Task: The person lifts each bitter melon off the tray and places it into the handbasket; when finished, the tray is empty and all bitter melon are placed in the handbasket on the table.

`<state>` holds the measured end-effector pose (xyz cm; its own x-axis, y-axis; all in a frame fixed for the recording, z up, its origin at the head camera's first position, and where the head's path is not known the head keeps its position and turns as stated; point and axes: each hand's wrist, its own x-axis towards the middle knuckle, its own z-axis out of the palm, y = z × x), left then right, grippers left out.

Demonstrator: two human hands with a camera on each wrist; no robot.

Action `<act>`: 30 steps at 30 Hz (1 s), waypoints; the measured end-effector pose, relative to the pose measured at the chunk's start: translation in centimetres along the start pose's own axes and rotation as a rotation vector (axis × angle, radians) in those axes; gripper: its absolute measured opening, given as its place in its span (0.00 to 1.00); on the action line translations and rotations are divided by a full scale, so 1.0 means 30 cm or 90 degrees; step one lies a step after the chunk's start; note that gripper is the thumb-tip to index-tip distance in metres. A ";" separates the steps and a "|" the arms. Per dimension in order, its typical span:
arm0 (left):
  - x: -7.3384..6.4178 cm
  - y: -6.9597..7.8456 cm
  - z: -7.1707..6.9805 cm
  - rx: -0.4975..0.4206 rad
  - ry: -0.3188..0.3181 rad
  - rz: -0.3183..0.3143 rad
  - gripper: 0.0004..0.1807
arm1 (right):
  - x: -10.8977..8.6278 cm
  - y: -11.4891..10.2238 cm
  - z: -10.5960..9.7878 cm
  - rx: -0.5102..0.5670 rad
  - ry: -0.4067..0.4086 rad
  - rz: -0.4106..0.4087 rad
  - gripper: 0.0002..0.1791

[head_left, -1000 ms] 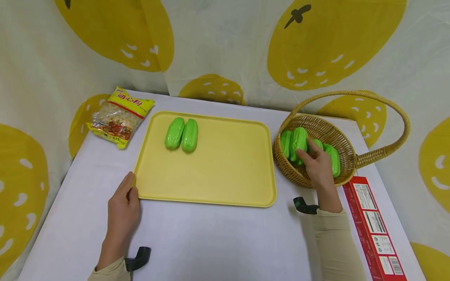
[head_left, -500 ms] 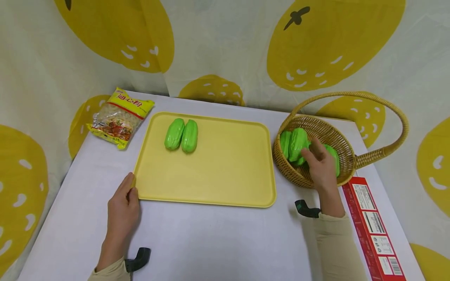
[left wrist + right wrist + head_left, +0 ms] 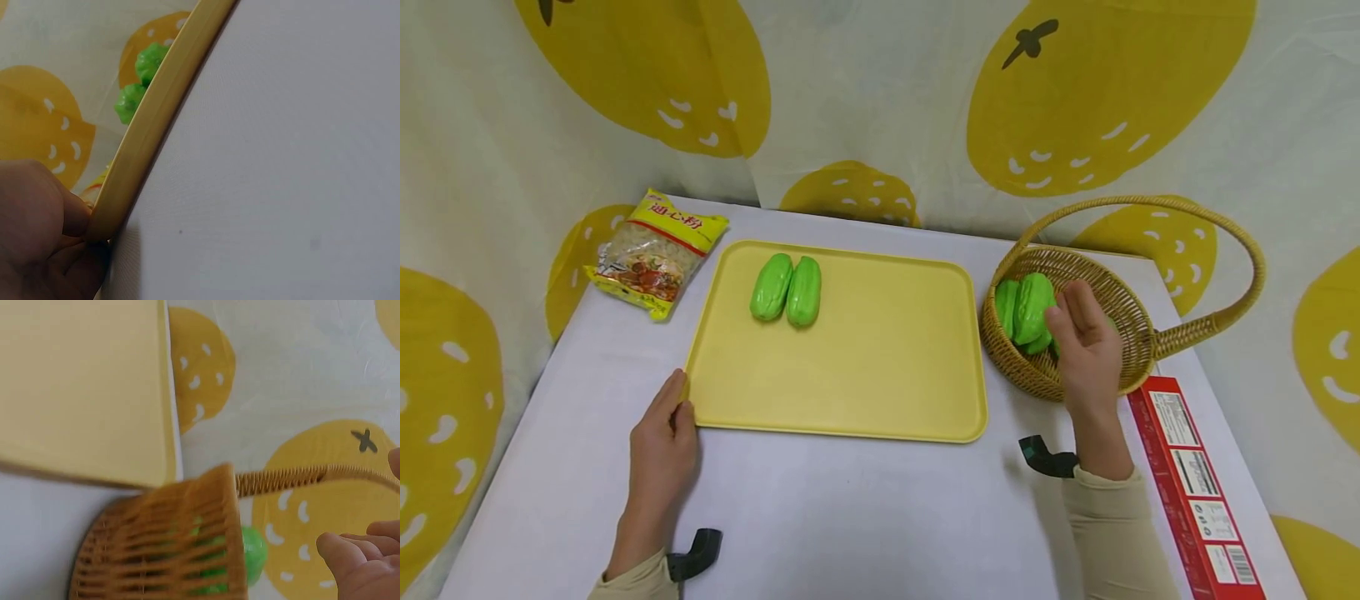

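Note:
My left hand (image 3: 662,446) holds the near left corner of the yellow tray (image 3: 850,383). In the left wrist view, the tray's rim (image 3: 153,125) meets the thumb and fingers. Two green, ridged, gourd-like vegetables (image 3: 805,292) lie side by side towards the tray's back left. My right hand (image 3: 1092,358) hovers over the wicker basket (image 3: 1123,287), fingers loosely bent, with nothing visible in its grasp. More such green vegetables (image 3: 1033,307) are inside the basket, partly hidden by that hand. The right wrist view gives the basket's side (image 3: 169,544) and the thumb apart from the fingers.
A yellow bag of dried pasta (image 3: 658,254) stands left of the tray. The basket's tall handle (image 3: 1195,204) arches over to the right. A long red box (image 3: 1195,492) lies along the table's right side. A lemon-print curtain (image 3: 865,92) hangs behind.
My right hand has let go of a green vegetable in the basket and risen slightly away from it. The left hand and the tray stay in place.

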<state>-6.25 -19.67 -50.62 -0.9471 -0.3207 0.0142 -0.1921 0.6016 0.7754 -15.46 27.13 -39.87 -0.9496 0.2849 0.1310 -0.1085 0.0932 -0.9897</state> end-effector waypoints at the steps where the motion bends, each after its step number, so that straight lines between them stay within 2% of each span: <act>1: 0.000 0.000 0.000 0.000 0.000 -0.001 0.28 | -0.001 0.001 0.008 -0.001 -0.008 -0.006 0.32; 20: 0.002 0.005 0.000 0.000 0.000 -0.008 0.28 | -0.018 0.053 0.201 0.037 -0.154 0.013 0.34; 30: 0.004 0.002 0.000 0.008 0.003 -0.007 0.28 | -0.016 0.070 0.302 0.043 -0.203 0.018 0.35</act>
<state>-6.36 -19.67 -50.58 -0.9437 -0.3308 0.0091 -0.2053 0.6067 0.7679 -17.88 18.55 -42.51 -0.9957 -0.0277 0.0889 -0.0896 0.0223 -0.9957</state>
